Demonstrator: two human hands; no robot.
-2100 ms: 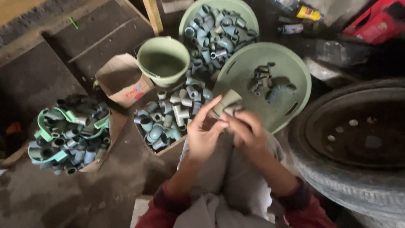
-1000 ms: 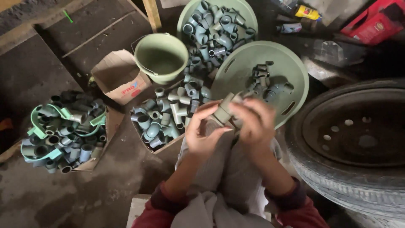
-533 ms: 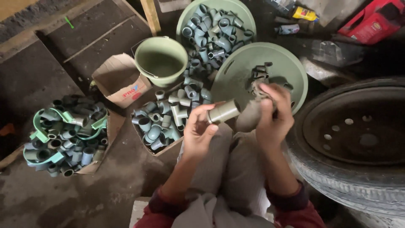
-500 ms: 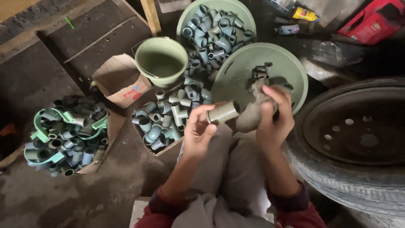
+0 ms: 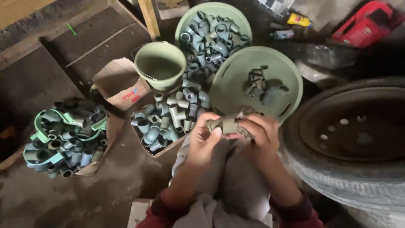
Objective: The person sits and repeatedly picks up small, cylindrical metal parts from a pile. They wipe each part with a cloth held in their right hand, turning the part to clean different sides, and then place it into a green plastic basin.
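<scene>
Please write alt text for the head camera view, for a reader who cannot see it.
Both hands, left hand and right hand, hold a grey pipe fitting together above the lap. Around them stand bowls and boxes of fittings, an empty green bucket and a tyre.

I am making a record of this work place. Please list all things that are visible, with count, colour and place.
pipe fitting in hands: one, grey, held between both hands at centre
large bowl: one, pale green, above the hands, a few grey fittings inside
basin: one, pale green, top centre, heaped with grey fittings
bucket: one, pale green, left of the basin, looks empty
open box of fittings: one, cardboard, left of the hands
small cardboard box: one, brown, beside the bucket
broken basket: one, green, far left, full of fittings
tyre: one, black, right
red container: one, top right
left hand: on the fitting
right hand: on the fitting
</scene>
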